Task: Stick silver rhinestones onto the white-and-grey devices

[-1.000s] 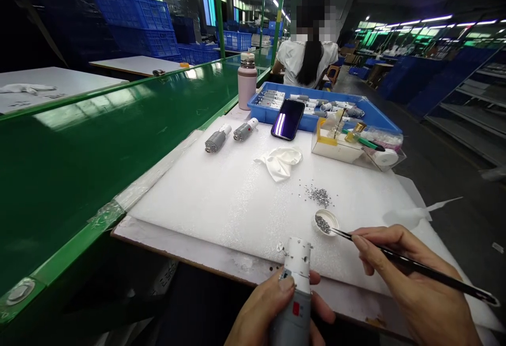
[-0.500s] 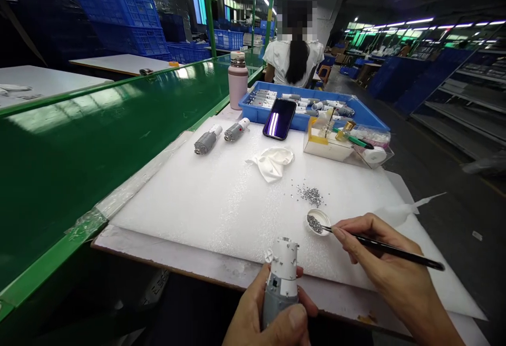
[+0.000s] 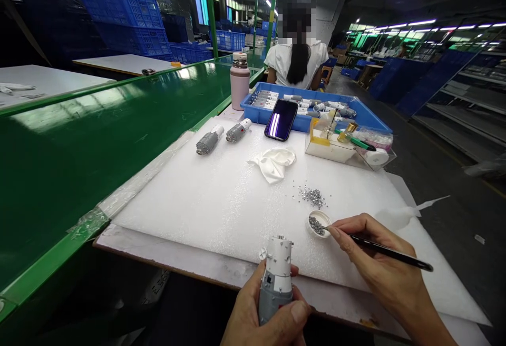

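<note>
My left hand (image 3: 272, 314) is wrapped round a white and grey model spacecraft (image 3: 279, 261), held upright at the table's front edge. In my right hand (image 3: 379, 251) is a pair of black tweezers (image 3: 391, 253), gripped like a pen. Their tip reaches into a small white round dish (image 3: 324, 219) of tiny silvery pieces (image 3: 316, 226). Just beyond the dish lies a loose heap of the same silvery pieces (image 3: 313, 196) on the white foam sheet (image 3: 190, 203). Two similar models, a left one (image 3: 209, 140) and a right one (image 3: 238, 131), lie farther back.
A crumpled white cloth (image 3: 273, 164), a phone (image 3: 281, 119) and a clear box of bottles and tools (image 3: 343, 151) are on the table. Behind them is a blue tray (image 3: 379, 122) of models, with a pink flask (image 3: 239, 85) beside it. A green conveyor (image 3: 98, 130) runs along the left. A person (image 3: 298, 61) sits ahead.
The model in my left hand has shifted slightly left and tilted a little. The tweezers have moved slightly, with their tip still in the dish. The view has shifted a little.
</note>
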The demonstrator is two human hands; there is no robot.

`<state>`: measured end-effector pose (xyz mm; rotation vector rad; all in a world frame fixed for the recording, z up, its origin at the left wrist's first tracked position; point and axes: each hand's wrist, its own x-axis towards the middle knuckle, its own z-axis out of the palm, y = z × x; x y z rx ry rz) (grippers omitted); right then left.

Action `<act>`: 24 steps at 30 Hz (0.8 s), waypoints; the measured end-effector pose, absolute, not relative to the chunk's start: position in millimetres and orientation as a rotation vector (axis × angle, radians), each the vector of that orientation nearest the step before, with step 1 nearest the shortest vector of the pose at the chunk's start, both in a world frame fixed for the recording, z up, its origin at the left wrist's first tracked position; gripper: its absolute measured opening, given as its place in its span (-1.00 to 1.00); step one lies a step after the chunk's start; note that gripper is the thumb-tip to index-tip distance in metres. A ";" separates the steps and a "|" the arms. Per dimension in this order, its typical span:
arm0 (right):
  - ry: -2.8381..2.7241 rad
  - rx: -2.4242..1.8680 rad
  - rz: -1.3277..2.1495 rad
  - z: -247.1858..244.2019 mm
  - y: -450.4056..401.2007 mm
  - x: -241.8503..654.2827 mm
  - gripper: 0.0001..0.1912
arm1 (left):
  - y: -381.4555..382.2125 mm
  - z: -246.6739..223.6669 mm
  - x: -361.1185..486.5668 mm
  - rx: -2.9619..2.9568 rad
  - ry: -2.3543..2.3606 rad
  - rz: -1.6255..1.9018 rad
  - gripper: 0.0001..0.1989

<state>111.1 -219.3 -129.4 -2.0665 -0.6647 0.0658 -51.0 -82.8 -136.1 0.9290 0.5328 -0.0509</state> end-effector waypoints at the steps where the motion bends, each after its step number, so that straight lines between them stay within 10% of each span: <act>1: -0.663 -2.066 0.057 -129.2 -219.5 111.1 -0.82 | -82.6 -136.7 -51.0 0.936 0.531 -0.046 -0.31; 24: -0.568 -1.969 0.027 -111.5 -221.1 61.6 -0.79 | -80.6 -129.6 -42.0 0.687 0.568 0.070 -0.41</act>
